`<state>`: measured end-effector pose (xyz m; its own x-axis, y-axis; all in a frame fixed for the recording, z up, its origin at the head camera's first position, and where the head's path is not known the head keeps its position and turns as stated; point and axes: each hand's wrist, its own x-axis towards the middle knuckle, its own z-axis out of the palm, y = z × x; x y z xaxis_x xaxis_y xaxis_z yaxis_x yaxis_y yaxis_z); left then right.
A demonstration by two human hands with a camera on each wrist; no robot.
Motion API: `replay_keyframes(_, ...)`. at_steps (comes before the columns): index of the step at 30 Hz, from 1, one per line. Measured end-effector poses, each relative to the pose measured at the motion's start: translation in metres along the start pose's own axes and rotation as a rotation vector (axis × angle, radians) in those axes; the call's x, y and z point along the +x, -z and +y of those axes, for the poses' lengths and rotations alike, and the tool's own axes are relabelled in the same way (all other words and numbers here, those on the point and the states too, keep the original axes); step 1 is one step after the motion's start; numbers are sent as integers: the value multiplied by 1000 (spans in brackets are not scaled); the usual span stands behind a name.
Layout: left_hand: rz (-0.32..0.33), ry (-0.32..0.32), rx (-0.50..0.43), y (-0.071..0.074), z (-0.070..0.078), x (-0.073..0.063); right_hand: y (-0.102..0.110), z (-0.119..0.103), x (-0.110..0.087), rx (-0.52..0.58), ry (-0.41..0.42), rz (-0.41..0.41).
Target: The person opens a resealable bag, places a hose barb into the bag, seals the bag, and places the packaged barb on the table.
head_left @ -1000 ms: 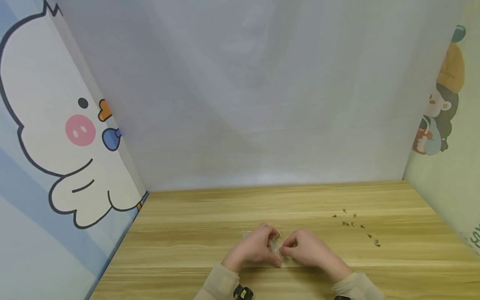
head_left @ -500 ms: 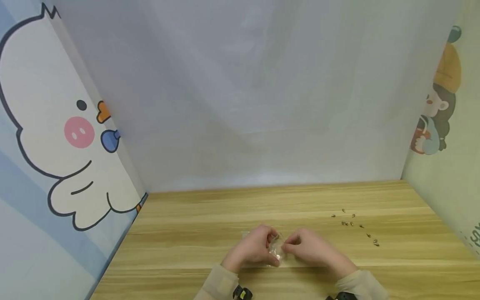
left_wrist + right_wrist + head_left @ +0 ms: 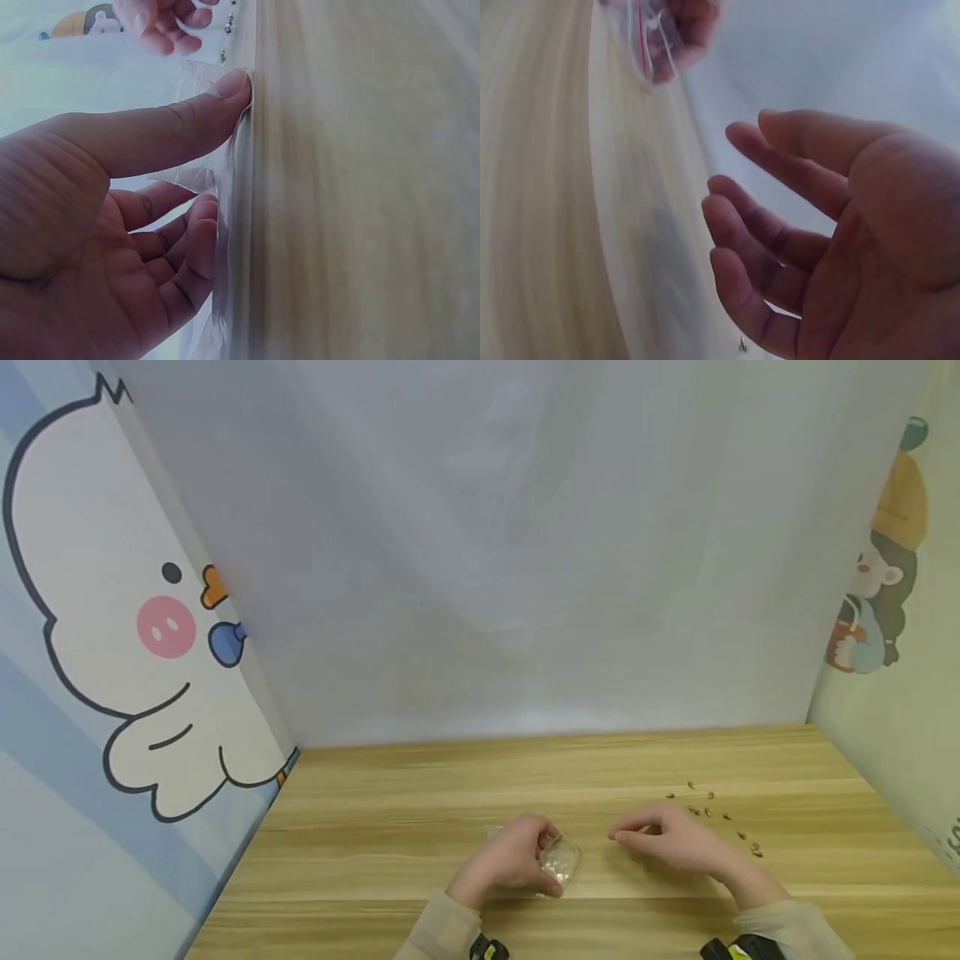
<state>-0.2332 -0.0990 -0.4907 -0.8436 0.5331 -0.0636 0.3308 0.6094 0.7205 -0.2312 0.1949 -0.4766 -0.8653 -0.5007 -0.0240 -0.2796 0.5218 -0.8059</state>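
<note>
My left hand grips a small clear zip-lock bag low over the table, its mouth spread toward the right. In the left wrist view the thumb presses on the edge of the bag, with the fingers bent behind it. A red line runs along the bag in the right wrist view. Right of the bag and apart from it is my right hand, with loosely bent fingers and nothing between thumb and fingertips. Several tiny dark metal pieces lie scattered beyond and right of that hand.
The wood-grain table runs back to a pale grey curtain. A cartoon-printed panel closes the left side, and a pale green printed wall stands on the right. Both wrists carry bands with dark devices.
My right hand has left the bag's mouth and moved right, toward the scattered metal pieces. The left hand stays in place with the bag, whose mouth now shows in full.
</note>
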Motion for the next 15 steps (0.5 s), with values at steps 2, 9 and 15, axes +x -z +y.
replay_keyframes(2,-2,0,-6,0,0,0,7,7,-6,13,-6,-7)
replay_keyframes(9,-3,11,-34,1,0,-1,32,31,-24,78,-1,-9)
replay_keyframes(15,-1,24,-77,0,-1,-2,54,41,-36,85,-68,4)
